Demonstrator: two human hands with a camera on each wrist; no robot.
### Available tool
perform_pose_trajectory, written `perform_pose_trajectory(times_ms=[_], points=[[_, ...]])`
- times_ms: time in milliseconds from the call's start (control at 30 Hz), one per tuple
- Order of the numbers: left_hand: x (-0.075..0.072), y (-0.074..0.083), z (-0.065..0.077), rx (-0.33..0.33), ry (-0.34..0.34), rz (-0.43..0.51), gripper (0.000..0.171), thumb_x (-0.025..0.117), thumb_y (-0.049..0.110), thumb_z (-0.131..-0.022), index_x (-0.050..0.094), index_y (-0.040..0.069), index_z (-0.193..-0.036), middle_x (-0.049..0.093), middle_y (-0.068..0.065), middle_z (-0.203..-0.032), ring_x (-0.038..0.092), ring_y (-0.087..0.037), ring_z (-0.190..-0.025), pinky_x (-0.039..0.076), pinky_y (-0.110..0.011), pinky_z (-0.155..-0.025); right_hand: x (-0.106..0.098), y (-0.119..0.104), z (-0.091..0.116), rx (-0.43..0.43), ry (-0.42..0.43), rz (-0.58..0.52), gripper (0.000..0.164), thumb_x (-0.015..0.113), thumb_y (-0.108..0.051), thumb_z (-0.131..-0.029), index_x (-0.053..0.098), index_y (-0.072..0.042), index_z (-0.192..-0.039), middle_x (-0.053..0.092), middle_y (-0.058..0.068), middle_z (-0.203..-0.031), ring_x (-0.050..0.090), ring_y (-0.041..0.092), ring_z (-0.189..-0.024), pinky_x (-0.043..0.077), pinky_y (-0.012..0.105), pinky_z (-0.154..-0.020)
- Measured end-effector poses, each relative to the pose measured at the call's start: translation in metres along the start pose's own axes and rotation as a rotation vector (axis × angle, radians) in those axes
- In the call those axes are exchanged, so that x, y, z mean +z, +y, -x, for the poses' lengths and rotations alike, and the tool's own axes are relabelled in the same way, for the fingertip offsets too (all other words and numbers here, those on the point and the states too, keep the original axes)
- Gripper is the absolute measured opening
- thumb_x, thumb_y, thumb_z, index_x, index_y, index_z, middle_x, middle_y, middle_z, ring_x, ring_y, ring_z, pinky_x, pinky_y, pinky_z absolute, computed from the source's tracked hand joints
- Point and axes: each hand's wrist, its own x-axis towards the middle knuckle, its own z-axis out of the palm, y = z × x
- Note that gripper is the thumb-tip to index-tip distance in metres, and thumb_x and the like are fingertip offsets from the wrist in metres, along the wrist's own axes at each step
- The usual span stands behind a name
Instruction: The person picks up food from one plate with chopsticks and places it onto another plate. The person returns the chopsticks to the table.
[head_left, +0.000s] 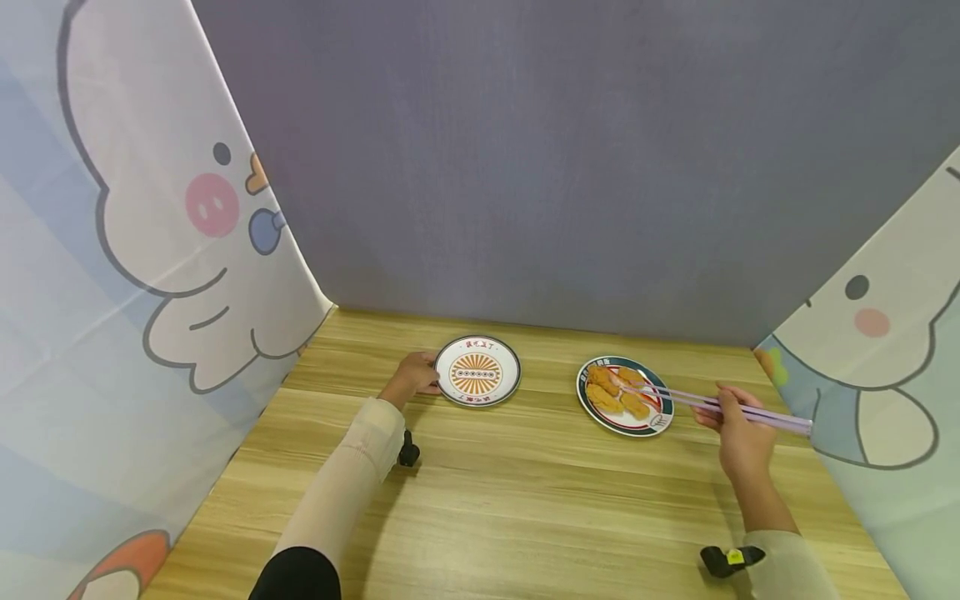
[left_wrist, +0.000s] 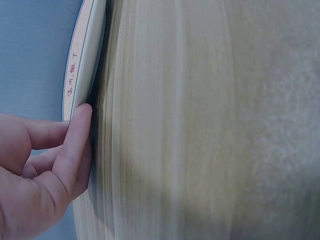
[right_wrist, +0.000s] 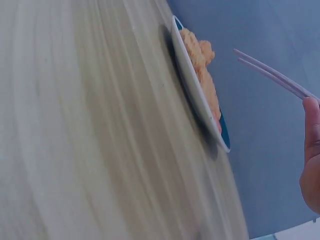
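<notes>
My left hand (head_left: 420,372) pinches the left rim of a white plate (head_left: 476,371) with an orange sunburst print. In the left wrist view its thumb and fingers (left_wrist: 75,140) meet at the edge of the plate (left_wrist: 82,70). My right hand (head_left: 738,425) holds a pair of pale purple chopsticks (head_left: 772,417), their tips pointing left over the second plate. That plate (head_left: 660,423) has a dark green rim and carries several pieces of fried chicken (head_left: 604,398). In the right wrist view the chopsticks (right_wrist: 272,72) stand in the air above the chicken (right_wrist: 200,60), with nothing between their tips.
Both plates rest toward the back of the wooden table (head_left: 525,508). A grey partition (head_left: 525,167) rises behind it. Cartoon-printed sheets (head_left: 157,250) hang along the left and right sides. A black camera mount (head_left: 723,560) sits at my right wrist.
</notes>
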Motion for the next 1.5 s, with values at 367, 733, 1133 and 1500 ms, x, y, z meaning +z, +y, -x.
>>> perform_pose_trajectory(times_ms=[367, 733, 1133, 1500], points=[[0.001, -0.002, -0.002, 0.004, -0.002, 0.004, 0.058, 0.055, -0.01, -0.094, 0.046, 0.001, -0.151, 0.065, -0.025, -0.117, 0.072, -0.02, -0.076, 0.067, -0.027, -0.073, 0.028, 0.001, 0.008, -0.078, -0.099, 0.024, 0.009, 0.066, -0.002, -0.097, 0.072, 0.005, -0.094, 0.074, 0.01, -0.077, 0.075, 0.019, -0.06, 0.063, 0.028, -0.053], [0.0, -0.002, -0.003, 0.011, 0.005, 0.01, 0.058, 0.055, -0.009, -0.094, 0.046, 0.001, -0.151, 0.063, -0.027, -0.12, 0.073, -0.023, -0.081, 0.067, -0.028, -0.074, 0.05, 0.001, 0.024, -0.17, -0.242, 0.415, 0.015, 0.062, -0.002, -0.099, 0.072, 0.005, -0.09, 0.074, -0.007, -0.075, 0.072, 0.004, -0.062, 0.063, 0.02, -0.057], [0.0, -0.002, -0.004, 0.002, 0.014, -0.013, 0.059, 0.056, -0.009, -0.094, 0.046, 0.002, -0.151, 0.065, -0.026, -0.114, 0.071, -0.021, -0.075, 0.067, -0.027, -0.07, 0.08, 0.01, 0.045, -0.506, -0.556, 0.672, 0.011, 0.061, 0.012, -0.094, 0.072, 0.012, -0.091, 0.072, -0.007, -0.076, 0.07, -0.002, -0.066, 0.059, 0.013, -0.053], [0.001, -0.003, -0.003, 0.015, 0.011, -0.009, 0.058, 0.055, -0.01, -0.093, 0.047, 0.0, -0.15, 0.063, -0.027, -0.118, 0.072, -0.023, -0.078, 0.067, -0.027, -0.072, 0.102, 0.039, 0.06, -1.021, -0.784, 0.771, 0.01, 0.078, 0.005, -0.082, 0.075, -0.004, -0.085, 0.072, 0.005, -0.078, 0.065, 0.01, -0.069, 0.055, 0.013, -0.06]])
